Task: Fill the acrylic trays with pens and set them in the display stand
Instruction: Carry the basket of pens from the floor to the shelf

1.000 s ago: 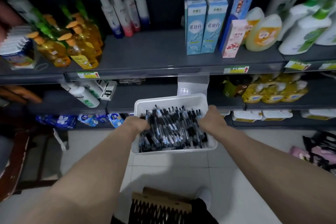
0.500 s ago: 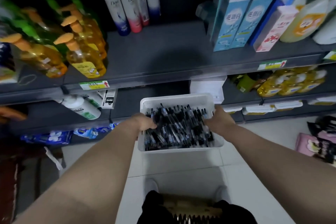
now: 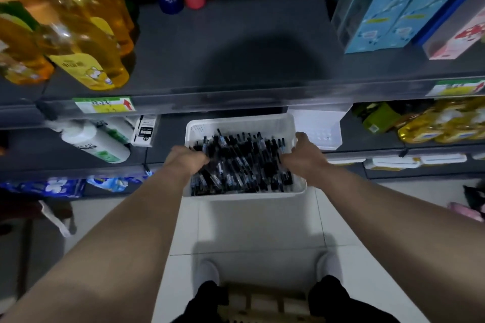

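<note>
— What are the hands doing?

— The left hand [image 3: 187, 158] is curled over the left rim of a white basket [image 3: 240, 123], fingers tucked inside against the pens. The right hand [image 3: 301, 156] clasps the right rim the same way, thumb raised along the far corner. Both grip the basket and carry it in the air, level, in front of the person.

— And the pens?

— The pens [image 3: 241, 165], dark-bodied with clear sections, lie heaped in the basket, most pointing away from the person, filling it from side to side.

— Where does the basket sit against the shelving?

— Its far edge is just below the front lip of the grey shelf [image 3: 223, 60], which has a bare stretch in the middle. A clear acrylic tray [image 3: 319, 128] stands on the lower shelf, just beside the basket's far right corner.

— What surrounds that?

— Yellow pump bottles [image 3: 86, 42] on the left of the grey shelf, blue cartons [image 3: 388, 8] on the right, a white bottle [image 3: 94, 141] lying on the lower shelf, a green and yellow price label [image 3: 105, 105] on the shelf edge, and pale tiled floor [image 3: 257, 231] beneath.
</note>
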